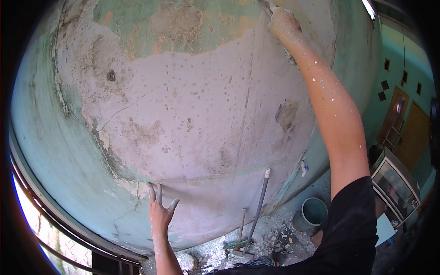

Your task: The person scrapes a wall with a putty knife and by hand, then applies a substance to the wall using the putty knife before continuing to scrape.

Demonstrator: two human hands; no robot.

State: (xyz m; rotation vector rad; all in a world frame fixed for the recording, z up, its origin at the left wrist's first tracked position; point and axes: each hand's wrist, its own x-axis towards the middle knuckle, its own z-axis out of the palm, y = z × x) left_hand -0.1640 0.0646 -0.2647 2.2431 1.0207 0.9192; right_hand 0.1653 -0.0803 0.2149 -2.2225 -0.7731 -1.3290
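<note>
Two risks: right hand (284, 23) is clenching scraper (265, 5) at full reach, left hand (159, 211) is pressing wall (192, 119), splayed flat; blade could slip, flakes hitting eyes

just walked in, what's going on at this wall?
A person stands at a wall whose green paint is largely gone, down to grey plaster. The right hand, raised high, grips a scraper against the wall. The left hand lies flat on it lower down, fingers spread. Flakes litter the floor by a green bucket and a leaning pipe.
</note>
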